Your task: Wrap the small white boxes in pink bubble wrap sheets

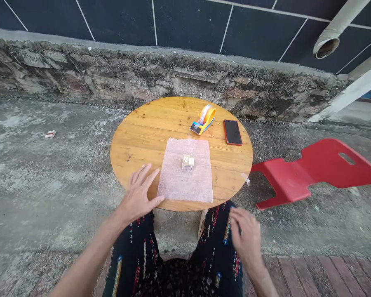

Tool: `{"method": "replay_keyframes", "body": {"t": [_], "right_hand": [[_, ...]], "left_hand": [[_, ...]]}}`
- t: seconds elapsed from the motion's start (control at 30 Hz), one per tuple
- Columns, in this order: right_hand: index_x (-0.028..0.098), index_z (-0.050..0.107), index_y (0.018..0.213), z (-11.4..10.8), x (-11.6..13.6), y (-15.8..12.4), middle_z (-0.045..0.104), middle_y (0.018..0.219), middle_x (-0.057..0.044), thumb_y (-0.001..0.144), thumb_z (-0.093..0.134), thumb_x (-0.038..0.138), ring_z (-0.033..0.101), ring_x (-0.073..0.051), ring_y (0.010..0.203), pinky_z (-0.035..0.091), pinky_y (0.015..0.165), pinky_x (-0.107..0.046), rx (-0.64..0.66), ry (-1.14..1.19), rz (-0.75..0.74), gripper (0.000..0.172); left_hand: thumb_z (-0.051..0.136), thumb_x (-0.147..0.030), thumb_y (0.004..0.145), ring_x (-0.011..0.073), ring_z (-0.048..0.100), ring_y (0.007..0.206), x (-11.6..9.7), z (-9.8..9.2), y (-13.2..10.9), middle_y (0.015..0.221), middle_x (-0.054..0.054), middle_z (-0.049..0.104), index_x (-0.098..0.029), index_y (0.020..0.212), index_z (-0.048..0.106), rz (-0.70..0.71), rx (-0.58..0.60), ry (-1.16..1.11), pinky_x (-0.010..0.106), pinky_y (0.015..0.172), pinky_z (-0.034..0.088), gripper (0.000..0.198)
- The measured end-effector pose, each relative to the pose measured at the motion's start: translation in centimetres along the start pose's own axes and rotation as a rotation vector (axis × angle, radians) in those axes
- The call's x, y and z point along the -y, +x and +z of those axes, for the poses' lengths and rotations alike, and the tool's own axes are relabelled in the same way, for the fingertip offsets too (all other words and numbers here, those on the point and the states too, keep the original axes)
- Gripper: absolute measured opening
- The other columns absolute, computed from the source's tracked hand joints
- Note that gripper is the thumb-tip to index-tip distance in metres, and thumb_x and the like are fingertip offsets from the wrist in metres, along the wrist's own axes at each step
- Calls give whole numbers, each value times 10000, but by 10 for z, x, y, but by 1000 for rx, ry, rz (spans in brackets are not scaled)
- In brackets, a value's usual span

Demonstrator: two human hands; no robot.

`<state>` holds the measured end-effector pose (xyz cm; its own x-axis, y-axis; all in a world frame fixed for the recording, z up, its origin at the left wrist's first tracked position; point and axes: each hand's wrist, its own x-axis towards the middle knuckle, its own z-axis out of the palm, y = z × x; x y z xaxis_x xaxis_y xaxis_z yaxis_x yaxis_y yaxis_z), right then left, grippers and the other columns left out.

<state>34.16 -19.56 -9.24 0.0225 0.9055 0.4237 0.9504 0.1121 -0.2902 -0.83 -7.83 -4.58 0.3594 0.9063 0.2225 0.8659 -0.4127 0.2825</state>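
Note:
A small boxy object (187, 161) sits in the middle of a sheet of bubble wrap (185, 181) on a round wooden table (142, 136). My left hand (139, 194) lies open, fingers spread, at the table's near edge, its thumb touching the sheet's near left corner. My right hand (246, 235) hovers below the table edge over my right knee, fingers loosely curled and slightly blurred, nothing visible in them.
A yellow and blue tape dispenser (203, 120) and a red-cased phone (233, 132) lie at the table's far right. A red plastic chair (312, 171) lies tipped on the concrete to the right. A low stone wall (160, 78) runs behind.

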Motion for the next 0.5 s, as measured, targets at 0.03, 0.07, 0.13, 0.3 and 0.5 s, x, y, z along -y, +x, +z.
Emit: {"method": "replay_keyframes", "body": {"t": [0.03, 0.07, 0.13, 0.3, 0.5], "right_hand": [[269, 656, 1037, 5, 2, -17, 684, 1166, -69, 900, 473, 240, 569, -303, 1167, 445, 919, -509, 86, -37, -43, 230], [277, 652, 1095, 9, 3, -30, 639, 1269, -68, 888, 489, 252, 525, -321, 1233, 418, 957, -537, 162, -92, -83, 266], [258, 649, 1149, 15, 5, -39, 570, 1367, -81, 874, 508, 276, 448, -342, 1312, 339, 1042, -575, 235, -196, -129, 309], [184, 680, 1117, 12, -10, -5, 672, 1202, -127, 878, 486, 249, 453, -328, 1300, 250, 1100, -559, 381, -337, -142, 316], [193, 734, 807, -6, -12, 0, 749, 876, -111, 829, 548, 235, 663, -271, 963, 395, 981, -461, 606, -278, -151, 192]], "left_hand": [[566, -462, 855, 337, 231, 1437, -5, 0, -18, 1546, 137, 264, -228, 1444, 298, -23, -66, -24, 545, 1154, 240, 689], [543, -411, 878, 314, 273, 1423, -9, 1, -37, 1524, 122, 304, -246, 1437, 305, -58, -131, -53, 518, 1156, 263, 630], [509, -347, 902, 281, 350, 1383, -15, 7, -72, 1476, 102, 375, -262, 1416, 342, -176, -229, -104, 472, 1152, 304, 546], [467, -378, 905, 340, 372, 1357, 1, 40, -140, 1467, 152, 384, -214, 1428, 360, -434, -215, -46, 533, 1095, 356, 558], [486, -340, 893, 365, 206, 1447, 11, 66, -172, 1595, 133, 155, -245, 1503, 223, -379, -178, 19, 569, 1115, 302, 671]]}}
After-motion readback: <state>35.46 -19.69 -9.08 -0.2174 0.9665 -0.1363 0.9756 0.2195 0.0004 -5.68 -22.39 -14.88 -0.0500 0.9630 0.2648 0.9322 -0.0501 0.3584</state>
